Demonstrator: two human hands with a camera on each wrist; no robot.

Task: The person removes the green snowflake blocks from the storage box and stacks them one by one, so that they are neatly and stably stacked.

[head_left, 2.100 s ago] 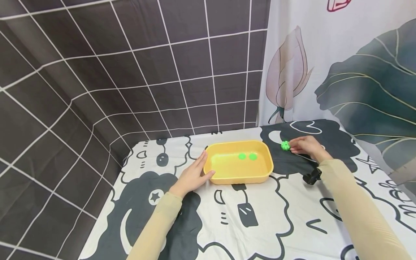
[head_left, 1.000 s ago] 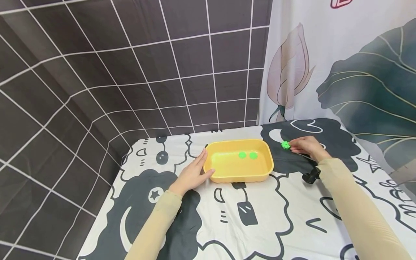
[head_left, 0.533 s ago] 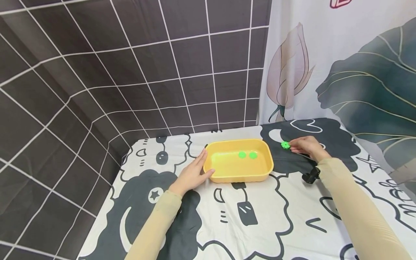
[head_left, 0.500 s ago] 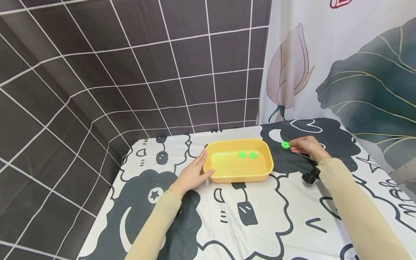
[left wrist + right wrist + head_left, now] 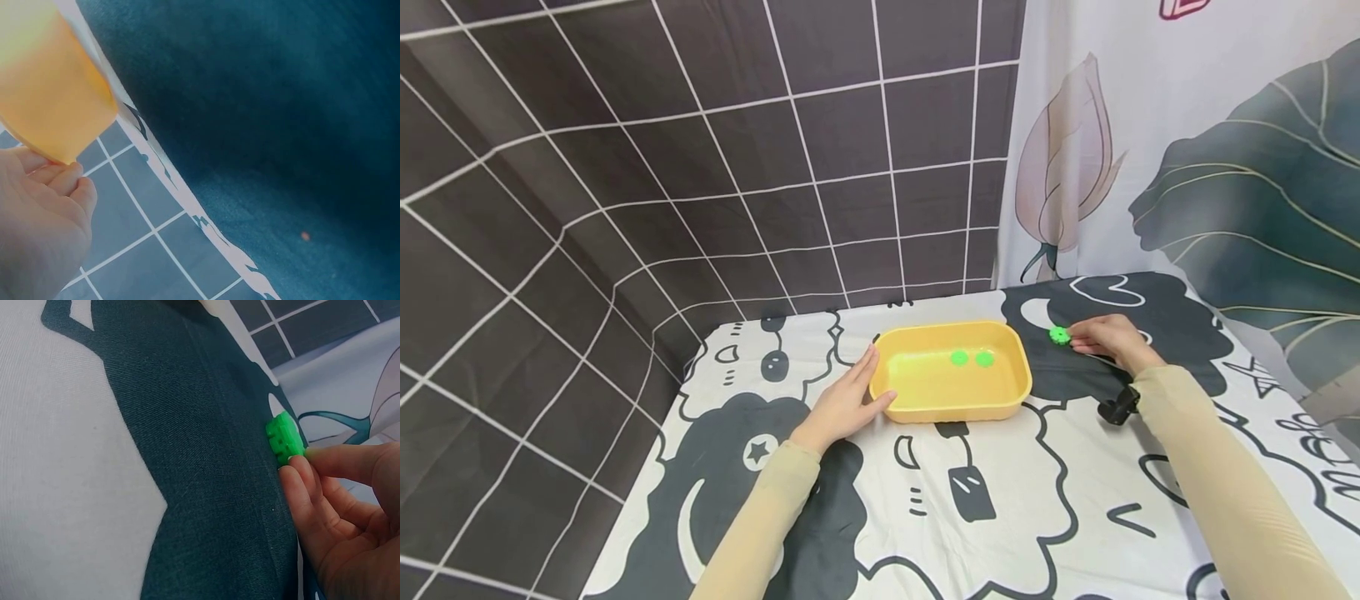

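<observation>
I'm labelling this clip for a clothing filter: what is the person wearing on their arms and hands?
Both arms are covered by long, close-fitting beige sleeves that end at the wrists. The left hand and right hand are bare, with no gloves, and no rings or watch can be made out. A small black device, seemingly a camera mount, sits at the right wrist.

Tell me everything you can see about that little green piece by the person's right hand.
The green piece is small, bright and plastic-looking, with a toothed or notched rim like a tiny gear. It lies on a dark patch of the printed tablecloth, just outside the right end of the yellow tray. The right hand touches it with its fingertips.
</observation>
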